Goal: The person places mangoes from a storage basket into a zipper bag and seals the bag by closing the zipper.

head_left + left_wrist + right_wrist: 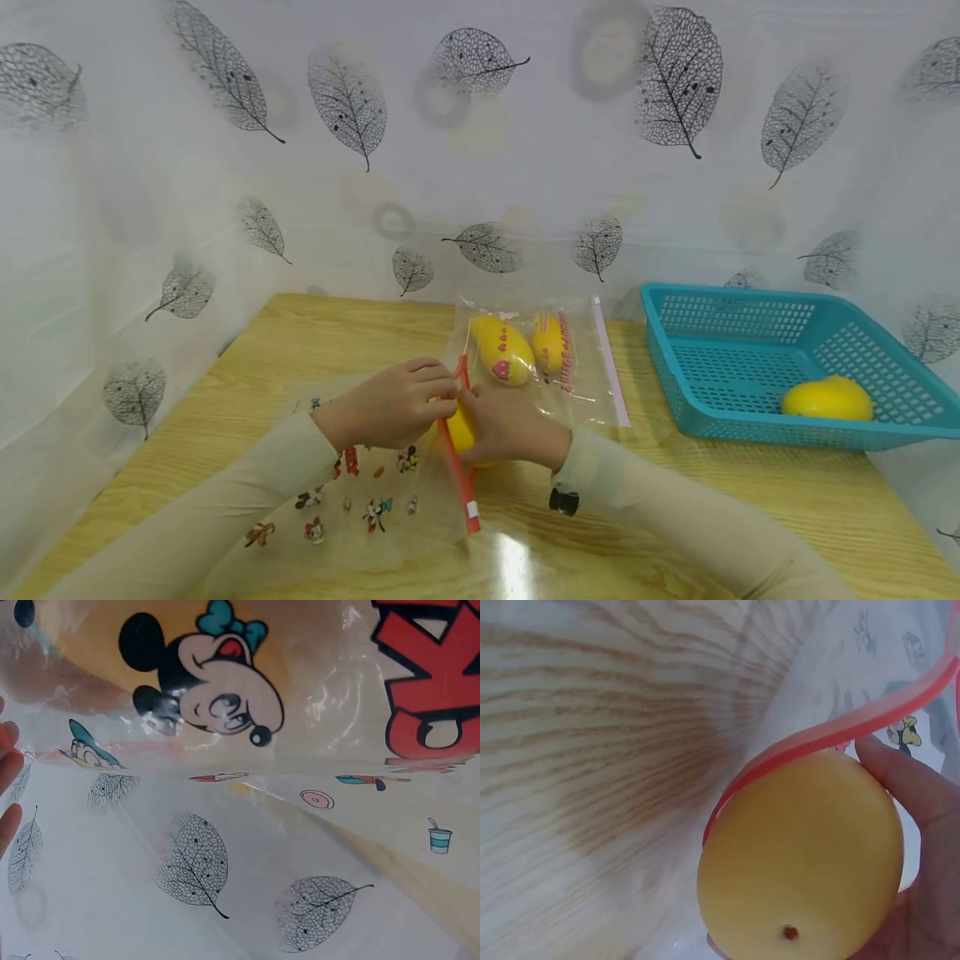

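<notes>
A clear zip bag with cartoon prints [390, 533] lies toward the left, its red zip edge [471, 500] facing right. My left hand [393, 404] pinches the upper part of that edge. Smooth and yellow, a lemon [802, 855] with a small brown stem mark sits in the grip of my right hand [517, 425]. The lemon is at the bag's mouth, and the red strip runs along its side in the right wrist view. In the left wrist view the printed film [330, 690] fills the upper part, with left fingertips [7, 765] at the border.
Behind my hands lies another clear bag with a pale pink zip strip [611, 362], holding two yellow fruits [504, 350]. At the right stands a turquoise basket [678, 387] with one lemon [827, 399] in it. A leaf-patterned white curtain [480, 167] encloses the wooden table [330, 325].
</notes>
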Demonstrator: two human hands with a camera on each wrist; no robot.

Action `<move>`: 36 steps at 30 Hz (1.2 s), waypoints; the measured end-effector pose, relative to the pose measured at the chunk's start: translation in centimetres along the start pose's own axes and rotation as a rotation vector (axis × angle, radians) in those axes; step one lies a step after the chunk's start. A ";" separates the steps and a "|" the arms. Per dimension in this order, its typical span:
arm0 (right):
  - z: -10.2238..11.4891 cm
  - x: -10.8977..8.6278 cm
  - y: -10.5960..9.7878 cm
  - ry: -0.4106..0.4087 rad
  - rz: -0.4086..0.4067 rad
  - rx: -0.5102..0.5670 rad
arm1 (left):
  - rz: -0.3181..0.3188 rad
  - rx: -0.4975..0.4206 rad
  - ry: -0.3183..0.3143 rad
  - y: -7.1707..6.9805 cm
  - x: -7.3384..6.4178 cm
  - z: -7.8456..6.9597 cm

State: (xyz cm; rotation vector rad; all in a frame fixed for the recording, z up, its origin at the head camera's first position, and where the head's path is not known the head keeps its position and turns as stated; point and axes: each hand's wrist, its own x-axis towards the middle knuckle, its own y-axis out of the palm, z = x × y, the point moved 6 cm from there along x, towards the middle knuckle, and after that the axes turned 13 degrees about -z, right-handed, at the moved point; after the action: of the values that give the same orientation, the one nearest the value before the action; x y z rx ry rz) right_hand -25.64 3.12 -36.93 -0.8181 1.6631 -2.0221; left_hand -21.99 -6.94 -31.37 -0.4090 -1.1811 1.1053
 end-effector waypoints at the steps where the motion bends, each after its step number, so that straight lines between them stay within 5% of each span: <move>1: 0.1 0.0 0.1 -0.003 0.004 0.001 | -0.002 0.000 -0.002 0.0 0.0 0.0; 11: 0.6 -0.3 0.7 0.004 0.046 0.052 | -0.062 -0.017 -0.018 -0.3 0.1 0.3; 19: 0.6 -0.8 0.8 -0.025 0.052 0.088 | -0.051 -0.016 -0.031 -0.1 -0.1 0.4; 28: 0.2 -1.7 0.6 -0.082 0.147 0.256 | -0.068 -0.020 -0.016 -0.3 -0.1 0.2; 36: 0.3 -1.2 -0.2 -0.073 0.051 0.334 | -0.037 -0.011 -0.025 -0.3 0.0 0.2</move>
State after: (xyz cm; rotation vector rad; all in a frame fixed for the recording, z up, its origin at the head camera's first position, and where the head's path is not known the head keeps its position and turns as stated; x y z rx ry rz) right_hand -24.47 3.69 -36.94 -0.7133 1.2454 -2.1278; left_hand -21.99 -7.13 -31.10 -0.3810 -1.2130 1.0748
